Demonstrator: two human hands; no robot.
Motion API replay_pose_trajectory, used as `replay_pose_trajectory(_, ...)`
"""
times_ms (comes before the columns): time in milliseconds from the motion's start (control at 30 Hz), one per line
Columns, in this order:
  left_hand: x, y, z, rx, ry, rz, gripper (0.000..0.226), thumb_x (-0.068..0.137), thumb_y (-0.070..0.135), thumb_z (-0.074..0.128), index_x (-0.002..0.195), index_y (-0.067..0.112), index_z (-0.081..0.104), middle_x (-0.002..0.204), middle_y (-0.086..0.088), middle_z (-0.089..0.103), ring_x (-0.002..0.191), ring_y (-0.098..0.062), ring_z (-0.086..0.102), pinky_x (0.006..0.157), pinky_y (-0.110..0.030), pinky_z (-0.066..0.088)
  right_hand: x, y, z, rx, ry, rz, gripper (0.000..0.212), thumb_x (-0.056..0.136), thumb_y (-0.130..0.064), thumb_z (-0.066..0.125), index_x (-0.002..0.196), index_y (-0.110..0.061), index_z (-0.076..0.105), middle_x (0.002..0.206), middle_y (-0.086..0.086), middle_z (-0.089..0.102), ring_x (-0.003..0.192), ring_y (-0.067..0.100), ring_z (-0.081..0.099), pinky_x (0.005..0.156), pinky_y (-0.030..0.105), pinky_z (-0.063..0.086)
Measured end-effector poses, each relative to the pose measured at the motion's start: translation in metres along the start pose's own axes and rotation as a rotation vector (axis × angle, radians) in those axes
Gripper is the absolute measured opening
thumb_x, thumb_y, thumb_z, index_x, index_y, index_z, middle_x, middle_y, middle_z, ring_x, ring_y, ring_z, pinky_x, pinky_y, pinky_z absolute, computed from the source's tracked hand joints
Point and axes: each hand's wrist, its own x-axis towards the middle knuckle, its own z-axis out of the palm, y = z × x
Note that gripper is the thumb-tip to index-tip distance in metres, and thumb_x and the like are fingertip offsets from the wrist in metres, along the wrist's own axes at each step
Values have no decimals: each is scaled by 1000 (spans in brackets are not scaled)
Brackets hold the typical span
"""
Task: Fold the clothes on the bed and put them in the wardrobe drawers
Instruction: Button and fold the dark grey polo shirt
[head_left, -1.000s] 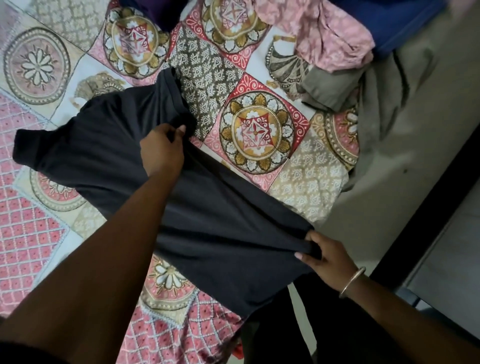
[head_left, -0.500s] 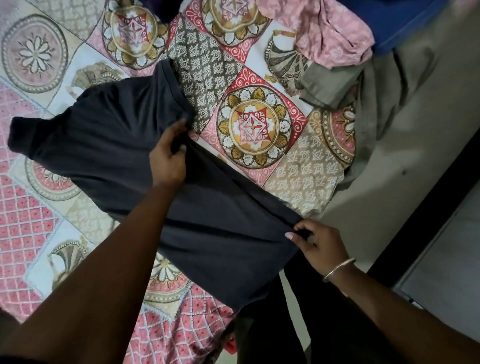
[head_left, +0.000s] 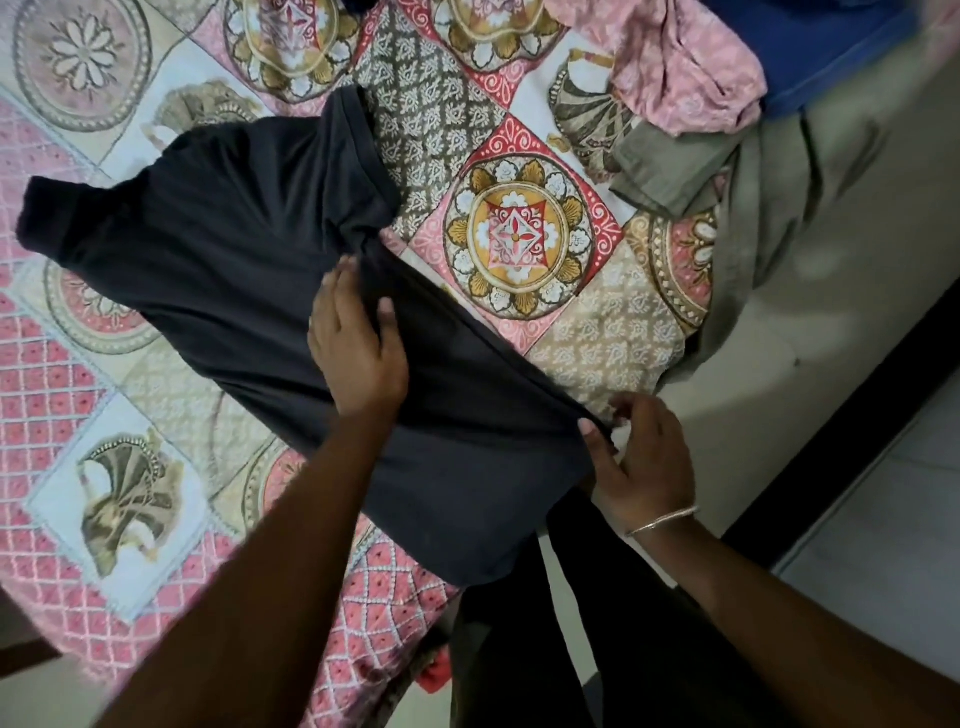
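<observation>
Head view: soft, creased black T-shirt (head_left: 249, 249)

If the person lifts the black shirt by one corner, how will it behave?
The black shirt will probably hang limp: it already creases near the left hand. It looks thin, so likely light. The right hand pinches its corner, so the fold may slip open.

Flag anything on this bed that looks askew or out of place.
The black T-shirt lies diagonally, its upper sleeve bunched near the left hand. Pink, olive and blue clothes sit crumpled at the top right corner.
</observation>
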Motion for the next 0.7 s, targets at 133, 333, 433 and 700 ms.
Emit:
replay_pose_trajectory(133, -88, -2, -15, 73, 230, -425, 50, 95, 32, 61, 137, 8, 51, 129, -21, 52, 118, -40, 48, 99, -45, 37, 14, -28, 0, -56, 15, -138, 36, 95, -44, 56, 105, -11, 67, 96, 10, 60, 87, 33, 57, 72, 43, 49)
replay_pose_trajectory(333, -146, -23, -31, -69, 144, -984, 47, 90, 39, 68, 120, 4, 56, 123, -23, 52, 120, -39, 46, 99, -45, 36, 49, -72, 18, -253, -141, -198, 45, 90, -50, 61, 111, -11, 63, 103, 12, 60, 92, 35, 55, 72, 43, 50)
replay_pose_trajectory(433, -143, -32, -41, -193, 167, -957, 21, 92, 33, 66, 93, 13, 60, 95, -10, 66, 92, -31, 61, 78, -34, 44, 65, -74, 23, -237, -222, -188, 36, 85, -38, 72, 103, -8, 61, 94, 16, 59, 88, 38, 56, 69, 43, 48)
replay_pose_trajectory(700, -159, -50, -53, -550, 195, -1212, 15, 97, 31, 57, 84, 24, 56, 87, 4, 64, 89, -34, 65, 82, -57, 55, 63, -68, 3, -93, -271, -80, 9, 96, -16, 57, 95, -11, 65, 77, 15, 67, 76, 37, 62, 62, 33, 40)
